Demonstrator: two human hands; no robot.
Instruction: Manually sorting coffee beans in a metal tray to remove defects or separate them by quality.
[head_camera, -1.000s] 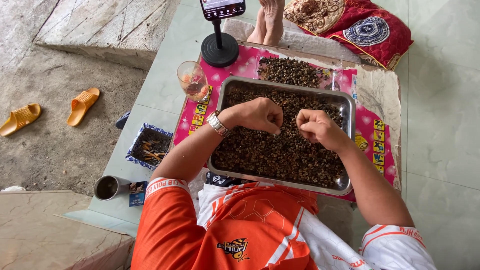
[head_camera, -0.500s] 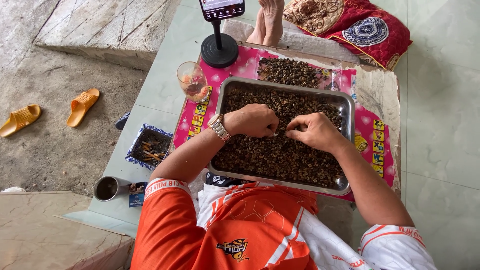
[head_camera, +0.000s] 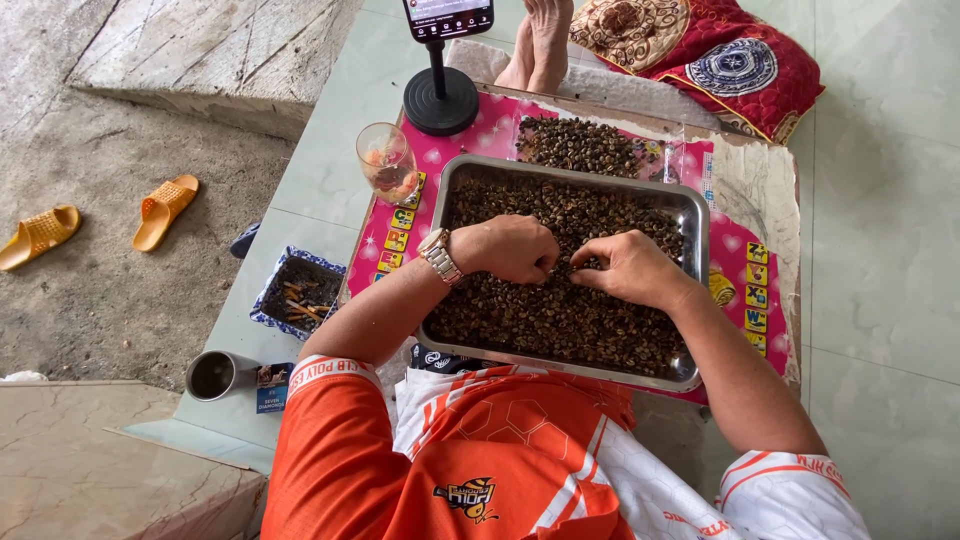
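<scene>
Beans (head_camera: 560, 310), small and dark brown, fill the steel tray (head_camera: 696, 215) on the pink mat (head_camera: 745, 290) before you; a second heap (head_camera: 580, 145) lies on the mat just beyond the tray. Both hands rest on the bean layer mid-tray, nearly touching. Left hand (head_camera: 510, 248): fingers curled under, seemingly pinching beans, though what it holds is hidden. Right hand (head_camera: 632, 268): loosely closed, thumb and forefinger nipped together at the beans; the grip itself can't be confirmed. Work best done with fingertips only, wrists low, picking singly. Mind the glass (head_camera: 386, 160) near your left wrist and the tray's rim.
</scene>
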